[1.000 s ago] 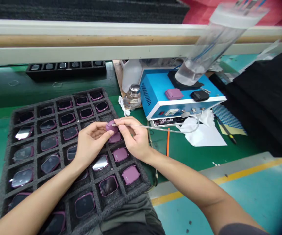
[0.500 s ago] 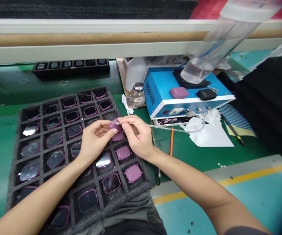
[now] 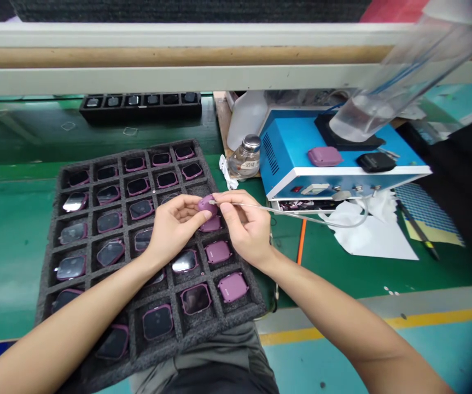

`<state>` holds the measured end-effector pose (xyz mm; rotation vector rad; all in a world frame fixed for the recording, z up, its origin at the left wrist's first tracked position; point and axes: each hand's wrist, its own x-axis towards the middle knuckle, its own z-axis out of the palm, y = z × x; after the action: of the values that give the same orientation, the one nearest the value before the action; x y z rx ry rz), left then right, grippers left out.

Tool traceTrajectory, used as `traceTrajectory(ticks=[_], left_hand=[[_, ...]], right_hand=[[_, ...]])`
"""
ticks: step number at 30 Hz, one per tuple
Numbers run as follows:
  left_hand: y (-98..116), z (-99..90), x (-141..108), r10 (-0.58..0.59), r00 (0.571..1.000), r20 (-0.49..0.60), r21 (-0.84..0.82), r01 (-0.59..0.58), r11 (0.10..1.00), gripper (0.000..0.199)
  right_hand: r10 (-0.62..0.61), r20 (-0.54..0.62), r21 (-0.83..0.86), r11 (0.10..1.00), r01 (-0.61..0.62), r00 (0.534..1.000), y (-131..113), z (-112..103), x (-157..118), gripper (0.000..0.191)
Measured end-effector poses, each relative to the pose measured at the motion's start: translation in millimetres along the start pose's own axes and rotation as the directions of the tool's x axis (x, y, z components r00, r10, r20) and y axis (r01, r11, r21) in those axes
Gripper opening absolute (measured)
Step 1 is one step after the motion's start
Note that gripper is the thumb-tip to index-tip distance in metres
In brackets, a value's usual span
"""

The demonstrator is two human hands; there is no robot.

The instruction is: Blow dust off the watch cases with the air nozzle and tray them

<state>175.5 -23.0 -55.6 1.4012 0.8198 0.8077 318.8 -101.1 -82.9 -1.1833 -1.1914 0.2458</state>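
Observation:
A purple watch case (image 3: 207, 204) is pinched between the thumb and fingers of my left hand (image 3: 178, 224), above the right part of the grey foam tray (image 3: 236, 318). My right hand (image 3: 247, 224) holds a thin clear tube (image 3: 285, 211) near its end, and the tube's metal tip touches or nearly touches the case. Under my hands the tray's compartments hold several purple-framed watch pieces, most with dark glass up; a few at the right, such as one purple case (image 3: 233, 287), lie with the purple side up.
Right of the tray stand a glass bottle (image 3: 245, 158) and a blue machine (image 3: 289, 148) carrying a purple case (image 3: 325, 156), a black case (image 3: 376, 162) and a clear cylinder (image 3: 354, 117). Nearby are an orange stick (image 3: 302, 241), white paper (image 3: 387, 241) and a black tray (image 3: 141, 114) at the back.
The view has shifted, so the tray, bottle and machine appear farther right. Both hands keep the same hold on the case and the tube.

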Motion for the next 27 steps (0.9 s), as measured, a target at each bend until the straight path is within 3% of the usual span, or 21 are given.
traceTrajectory(ticks=[27], left_hand=[[-0.5, -3.5, 1.8, 0.020, 1.000, 0.024, 0.031, -0.020, 0.999, 0.032]], right_hand=[[-0.025, -0.003, 0.012, 1.000, 0.025, 1.000, 0.5, 0.8, 3.0, 0.013]])
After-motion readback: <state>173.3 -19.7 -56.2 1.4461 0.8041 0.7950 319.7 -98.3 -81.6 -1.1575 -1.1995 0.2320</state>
